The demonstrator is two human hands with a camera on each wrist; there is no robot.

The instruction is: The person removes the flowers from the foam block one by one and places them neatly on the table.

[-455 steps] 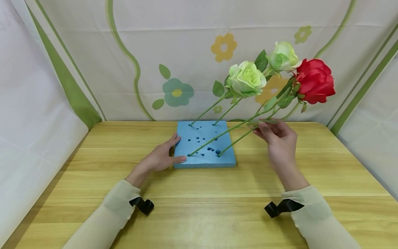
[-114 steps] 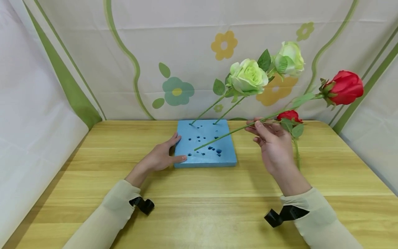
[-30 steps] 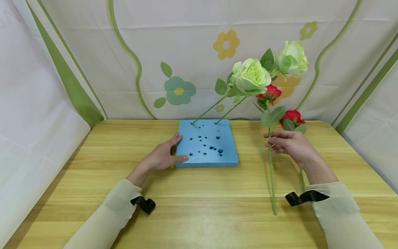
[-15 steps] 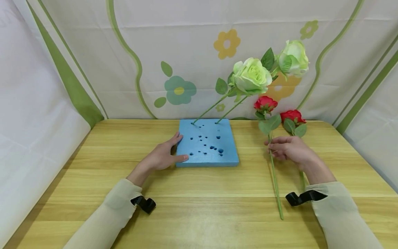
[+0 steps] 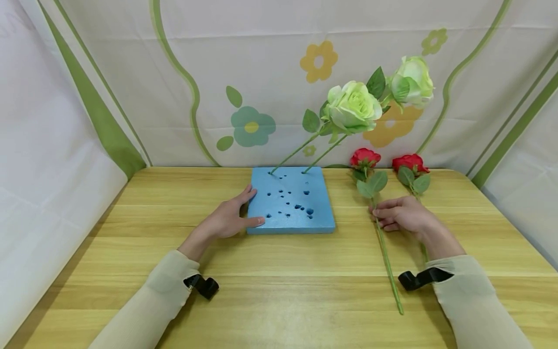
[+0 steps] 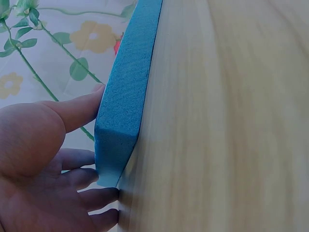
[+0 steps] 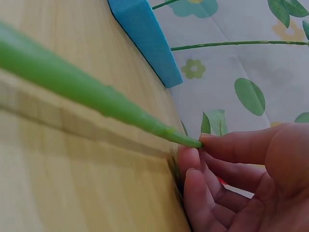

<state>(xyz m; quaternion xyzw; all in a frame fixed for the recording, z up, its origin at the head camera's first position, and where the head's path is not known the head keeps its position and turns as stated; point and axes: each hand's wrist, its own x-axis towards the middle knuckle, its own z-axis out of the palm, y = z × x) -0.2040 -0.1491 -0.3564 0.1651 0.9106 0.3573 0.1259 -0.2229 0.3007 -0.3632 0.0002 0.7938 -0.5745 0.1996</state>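
My right hand [image 5: 403, 214] pinches the stem of an artificial red rose [image 5: 365, 157] between thumb and fingers, low over the table right of the block. In the right wrist view the green stem [image 7: 96, 94] runs from the fingertips toward the camera, close to the wood. My left hand [image 5: 226, 218] rests against the left side of a blue foam block [image 5: 289, 223], thumb on its top edge and the other fingers spread along the side, as the left wrist view shows. Two pale green roses, a nearer one [image 5: 352, 107] and a farther one [image 5: 410, 82], stand tilted right in the block's back holes.
Another red rose [image 5: 410, 164] lies on the wooden table [image 5: 279, 300] at the right, its stem partly hidden behind my right hand. Several holes dot the block's top. A patterned cloth [image 5: 174, 121] hangs behind the table's back edge, with white cloth at both sides.
Both red roses have come out of the foam block since the oldest frame; one lies at the right. Over the last second my right hand has lowered the other toward the table. Left hand stayed put.
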